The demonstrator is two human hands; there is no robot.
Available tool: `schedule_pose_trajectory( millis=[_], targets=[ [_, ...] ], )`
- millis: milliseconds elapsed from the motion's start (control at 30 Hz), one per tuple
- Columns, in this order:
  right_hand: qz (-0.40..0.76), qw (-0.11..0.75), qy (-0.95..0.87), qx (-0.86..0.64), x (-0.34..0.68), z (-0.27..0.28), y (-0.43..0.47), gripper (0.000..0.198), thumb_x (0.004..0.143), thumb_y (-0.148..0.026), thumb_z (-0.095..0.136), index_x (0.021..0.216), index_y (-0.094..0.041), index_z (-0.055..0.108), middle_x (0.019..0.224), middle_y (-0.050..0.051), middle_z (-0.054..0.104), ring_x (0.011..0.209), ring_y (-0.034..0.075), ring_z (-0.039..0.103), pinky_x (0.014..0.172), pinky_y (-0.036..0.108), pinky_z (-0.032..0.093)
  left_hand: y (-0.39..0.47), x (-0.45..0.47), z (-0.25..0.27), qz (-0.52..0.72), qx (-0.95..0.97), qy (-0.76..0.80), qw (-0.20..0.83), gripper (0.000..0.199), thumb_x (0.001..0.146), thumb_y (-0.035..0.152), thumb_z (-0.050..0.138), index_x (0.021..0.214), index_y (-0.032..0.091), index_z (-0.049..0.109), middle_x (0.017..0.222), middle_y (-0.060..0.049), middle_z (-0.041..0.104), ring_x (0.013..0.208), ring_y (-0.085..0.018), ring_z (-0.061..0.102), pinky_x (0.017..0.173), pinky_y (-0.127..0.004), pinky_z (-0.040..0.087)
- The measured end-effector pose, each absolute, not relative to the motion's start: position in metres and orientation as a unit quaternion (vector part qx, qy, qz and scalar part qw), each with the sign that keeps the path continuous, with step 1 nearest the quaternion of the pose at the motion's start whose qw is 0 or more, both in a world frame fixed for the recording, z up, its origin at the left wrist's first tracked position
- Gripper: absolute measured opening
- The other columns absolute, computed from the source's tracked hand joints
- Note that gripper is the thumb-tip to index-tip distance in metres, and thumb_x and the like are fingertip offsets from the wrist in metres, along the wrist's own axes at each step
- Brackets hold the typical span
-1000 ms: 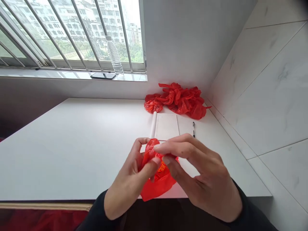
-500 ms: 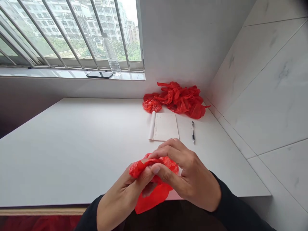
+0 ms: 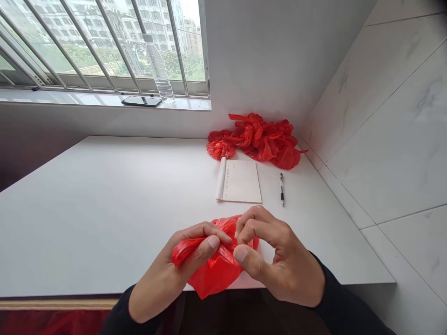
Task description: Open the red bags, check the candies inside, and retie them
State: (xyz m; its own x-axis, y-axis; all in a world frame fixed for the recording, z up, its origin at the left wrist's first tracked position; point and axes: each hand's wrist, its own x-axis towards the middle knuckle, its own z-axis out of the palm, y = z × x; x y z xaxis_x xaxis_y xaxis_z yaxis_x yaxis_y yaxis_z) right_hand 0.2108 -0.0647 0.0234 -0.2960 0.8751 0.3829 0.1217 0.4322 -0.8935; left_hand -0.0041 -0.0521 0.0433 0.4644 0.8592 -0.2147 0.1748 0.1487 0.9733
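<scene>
A crumpled red plastic bag (image 3: 217, 279) hangs from my hands at the table's front edge. My left hand (image 3: 188, 253) is closed around its gathered part, thumb on top, with a folded roll of the plastic showing over the side of the palm. Close by on the right, my right hand (image 3: 275, 256) has its fingers curled and its thumb near the index fingertip, at the bag's edge. The exact contact at those fingertips is partly hidden. Part of the bag behind the fingers shows as loose, shiny folds.
Beyond my hands lie an open notepad (image 3: 242, 182) and a black pen (image 3: 282, 190) on the white table (image 3: 115, 204). A heap of red plastic bags (image 3: 265, 142) rests against the wall. On the windowsill are a phone (image 3: 141, 101) and a clear water bottle (image 3: 159, 70).
My left hand has shifted slightly left, and more of the gathered plastic shows in its grip. The right fingers have come off the top of the bag and curled toward the thumb.
</scene>
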Motion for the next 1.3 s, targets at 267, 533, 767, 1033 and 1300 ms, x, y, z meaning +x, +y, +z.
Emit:
schedule_pose_trajectory(
  millis=[267, 533, 767, 1033, 1300],
  targets=[
    [0.473, 0.409, -0.690, -0.364, 0.202, 0.006, -0.047, 0.030, 0.105, -0.033, 0.043, 0.125, -0.021, 0.062, 0.114, 0.004, 0.069, 0.104, 0.018, 0.064, 0.095, 0.034, 0.049, -0.062, 0.004, 0.032, 0.315, 0.736, 0.436, 0.411, 0.022, 0.088, 0.015, 0.065, 0.106, 0.028, 0.063, 0.087, 0.004, 0.065, 0.071, -0.009, 0.059, 0.061, -0.018, 0.048],
    [0.526, 0.343, -0.700, -0.340, 0.204, -0.009, -0.041, 0.025, 0.098, -0.020, 0.051, 0.120, -0.023, 0.063, 0.077, -0.004, 0.061, 0.069, 0.011, 0.055, 0.069, 0.026, 0.046, -0.059, -0.002, -0.001, 0.360, 0.866, 0.337, 0.085, 0.045, 0.089, -0.006, 0.054, 0.127, 0.018, 0.062, 0.116, -0.011, 0.063, 0.102, -0.016, 0.064, 0.076, -0.024, 0.053],
    [0.513, 0.399, -0.670, -0.360, 0.206, -0.006, -0.035, 0.008, 0.098, -0.024, 0.052, 0.100, -0.020, 0.060, 0.100, 0.002, 0.065, 0.092, 0.016, 0.062, 0.081, 0.031, 0.049, -0.062, -0.008, 0.008, 0.345, 0.870, 0.340, 0.092, 0.050, 0.091, -0.003, 0.056, 0.136, 0.019, 0.058, 0.118, -0.009, 0.061, 0.099, -0.012, 0.064, 0.076, -0.020, 0.053],
    [0.453, 0.460, -0.655, -0.394, 0.217, -0.016, -0.035, 0.007, 0.100, -0.026, 0.052, 0.098, -0.022, 0.058, 0.091, -0.001, 0.061, 0.085, 0.015, 0.059, 0.081, 0.031, 0.048, -0.058, -0.009, -0.005, 0.321, 0.872, 0.364, 0.067, 0.052, 0.098, 0.008, 0.047, 0.149, 0.015, 0.044, 0.131, -0.012, 0.059, 0.117, -0.019, 0.058, 0.094, -0.030, 0.049],
    [0.416, 0.408, -0.617, -0.530, 0.251, -0.081, -0.030, 0.019, 0.100, -0.037, 0.050, 0.095, -0.021, 0.059, 0.089, 0.002, 0.063, 0.081, 0.018, 0.057, 0.080, 0.034, 0.046, -0.088, -0.055, -0.033, 0.206, 0.887, 0.411, -0.041, 0.061, 0.093, 0.005, 0.051, 0.151, 0.021, 0.041, 0.148, -0.010, 0.051, 0.137, -0.027, 0.045, 0.118, -0.048, 0.032]
  ],
)
